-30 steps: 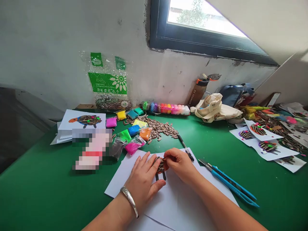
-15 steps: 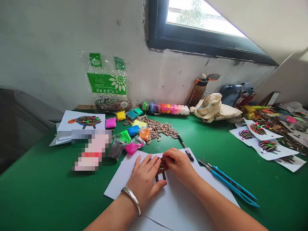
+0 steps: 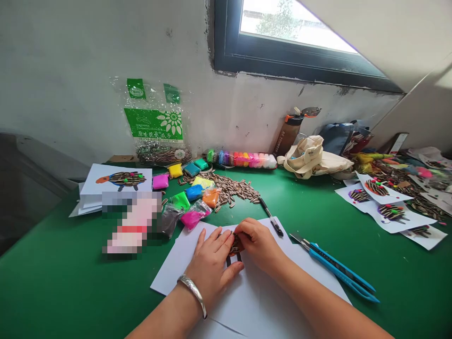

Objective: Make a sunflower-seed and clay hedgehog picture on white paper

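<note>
A sheet of white paper (image 3: 183, 266) lies on the green table under both hands. On it is a seed-covered figure (image 3: 236, 246) with an orange clay patch and striped sunflower seeds, and two black drawn legs (image 3: 233, 259) run below it. My left hand (image 3: 210, 266) rests flat on the paper, its fingers apart and its fingertips just left of the figure. My right hand (image 3: 259, 245) sits at the figure's right side, with its fingertips pinched on a seed there. The fingers hide part of the figure.
A heap of sunflower seeds (image 3: 229, 188) and several clay packets (image 3: 194, 192) lie beyond the paper. A black pen (image 3: 271, 222) and blue craft knives (image 3: 335, 270) are on the right. Finished seed pictures (image 3: 390, 212) lie further right, and a pixelated patch (image 3: 130, 223) covers the table's left.
My right hand has moved slightly left, further over the figure. The left hand has barely shifted, and the whole view has drifted a little.
</note>
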{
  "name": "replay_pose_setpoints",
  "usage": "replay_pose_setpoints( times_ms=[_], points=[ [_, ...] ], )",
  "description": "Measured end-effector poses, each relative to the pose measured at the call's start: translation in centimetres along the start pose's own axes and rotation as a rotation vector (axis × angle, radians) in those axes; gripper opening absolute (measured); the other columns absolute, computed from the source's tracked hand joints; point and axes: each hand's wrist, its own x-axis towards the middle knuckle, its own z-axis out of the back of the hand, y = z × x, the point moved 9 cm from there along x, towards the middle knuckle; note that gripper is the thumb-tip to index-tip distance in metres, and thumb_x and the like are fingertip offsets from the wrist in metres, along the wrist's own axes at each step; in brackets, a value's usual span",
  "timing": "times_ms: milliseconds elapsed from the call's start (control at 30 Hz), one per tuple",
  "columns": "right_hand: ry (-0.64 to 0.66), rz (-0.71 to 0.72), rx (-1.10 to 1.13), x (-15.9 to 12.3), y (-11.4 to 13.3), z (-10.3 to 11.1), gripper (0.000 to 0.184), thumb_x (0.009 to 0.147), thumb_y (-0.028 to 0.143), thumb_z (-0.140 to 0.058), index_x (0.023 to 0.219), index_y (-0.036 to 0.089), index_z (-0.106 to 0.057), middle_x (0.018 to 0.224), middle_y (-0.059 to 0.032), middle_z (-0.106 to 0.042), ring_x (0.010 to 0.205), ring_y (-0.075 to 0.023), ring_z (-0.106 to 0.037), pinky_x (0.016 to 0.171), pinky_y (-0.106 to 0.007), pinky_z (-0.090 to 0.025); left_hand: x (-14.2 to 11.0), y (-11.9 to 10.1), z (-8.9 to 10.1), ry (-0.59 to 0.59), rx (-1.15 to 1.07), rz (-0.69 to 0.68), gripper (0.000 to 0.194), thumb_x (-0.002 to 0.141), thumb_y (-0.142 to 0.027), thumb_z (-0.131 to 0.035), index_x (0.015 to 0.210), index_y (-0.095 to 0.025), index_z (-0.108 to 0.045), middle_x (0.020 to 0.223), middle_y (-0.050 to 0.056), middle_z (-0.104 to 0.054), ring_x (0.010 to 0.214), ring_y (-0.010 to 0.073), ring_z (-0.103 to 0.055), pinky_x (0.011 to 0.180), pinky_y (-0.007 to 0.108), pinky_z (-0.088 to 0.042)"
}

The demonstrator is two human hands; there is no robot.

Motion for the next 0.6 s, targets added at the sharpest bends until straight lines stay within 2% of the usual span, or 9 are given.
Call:
replay_pose_setpoints(
  times_ms=[100, 167, 267, 367, 600],
  points=[
    [-0.041, -0.015, -0.04, -0.3, -0.5, 0.5, 0.026, 0.082, 0.008, -0.046, 0.095, 0.02, -0.064, 0.084, -0.0038, -0.06, 0.078, -0.0158, -0.055, 0.068, -0.026, -0.044, 0.0, -0.1, 0.1, -0.021, 0.009, -0.014, 0.05, 0.083, -0.036, -0.06, 0.128, -0.017, -0.051, 0.129, 0.013, -0.056, 0.123, 0.0332, -0.045, 0.101, 0.065, -0.029],
    [-0.067, -0.038, -0.069, -0.6, -1.1, 0.9, 0.026, 0.082, 0.01, -0.048, 0.101, 0.021, -0.063, 0.087, -0.0048, -0.06, 0.078, -0.0164, -0.055, 0.069, -0.027, -0.044, -0.1, -0.2, 0.0, -0.021, 0.022, -0.026, 0.049, 0.083, -0.035, -0.06, 0.128, -0.017, -0.052, 0.129, 0.013, -0.056, 0.124, 0.0334, -0.045, 0.101, 0.065, -0.029],
    [-0.072, -0.047, -0.111, -0.9, -1.5, 1.2, 0.019, 0.084, 0.013, -0.05, 0.086, 0.021, -0.067, 0.082, -0.0041, -0.059, 0.078, -0.0163, -0.055, 0.07, -0.027, -0.043, -0.1, -0.1, -0.3, -0.016, 0.038, -0.032, 0.049, 0.082, -0.035, -0.06, 0.127, -0.015, -0.052, 0.129, 0.013, -0.056, 0.123, 0.0339, -0.045, 0.101, 0.065, -0.03],
    [-0.062, -0.034, -0.138, -1.0, -1.2, 1.2, 0.022, 0.086, 0.014, -0.048, 0.076, 0.021, -0.067, 0.077, -0.0031, -0.058, 0.075, -0.0157, -0.054, 0.07, -0.026, -0.042, -0.2, 0.0, -0.2, -0.041, 0.038, -0.035, 0.049, 0.082, -0.035, -0.06, 0.128, -0.017, -0.052, 0.129, 0.013, -0.056, 0.123, 0.0332, -0.045, 0.102, 0.064, -0.029],
    [-0.054, -0.05, -0.107, -1.0, -0.9, 0.8, 0.022, 0.086, 0.014, -0.048, 0.076, 0.02, -0.067, 0.074, -0.0029, -0.059, 0.074, -0.016, -0.054, 0.07, -0.026, -0.042, -0.1, -0.1, -0.1, -0.019, 0.023, -0.028, 0.05, 0.083, -0.036, -0.059, 0.128, -0.017, -0.052, 0.129, 0.013, -0.056, 0.123, 0.0338, -0.046, 0.101, 0.065, -0.03]
  ],
)
